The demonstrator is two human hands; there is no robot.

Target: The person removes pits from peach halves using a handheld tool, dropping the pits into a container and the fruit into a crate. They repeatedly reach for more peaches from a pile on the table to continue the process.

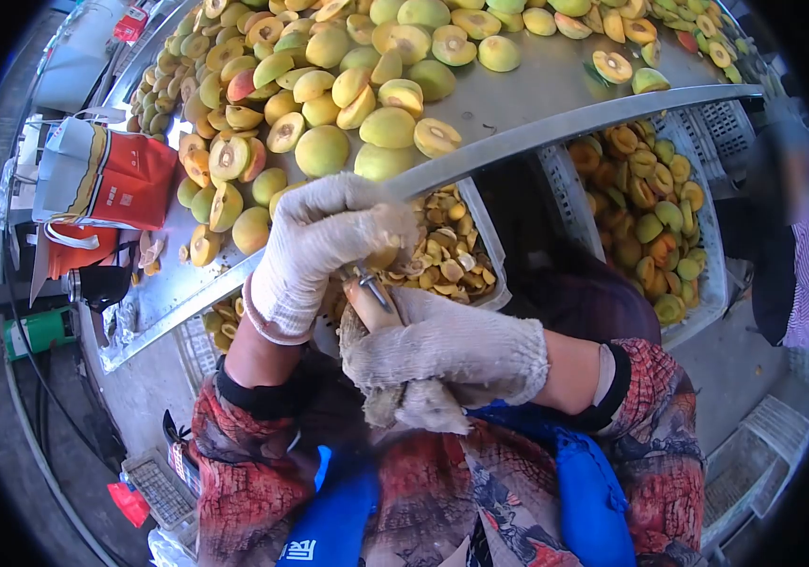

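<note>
My left hand (329, 241), in a white knit glove, is curled closed at the table edge. A patch of smooth yellow fruit, a peach half (382, 257), shows under its fingertips; most of it is hidden by the glove. My right hand (451, 354), in a soiled knit glove, wraps around a pitting tool with a thick wooden handle (372, 307). The tool's metal tip (367, 278) points up toward my left fingers. Beyond my hands, halved yellow-green peaches (329, 104) are heaped on the metal table (527, 113), several with stones showing.
Below the table edge (565, 128), a crate (489, 241) holds small yellow pieces. Another crate (711, 255) to the right holds peach halves. A red bag (135, 180) and a dark flask (97, 285) sit at left. A person (787, 217) is at the far right.
</note>
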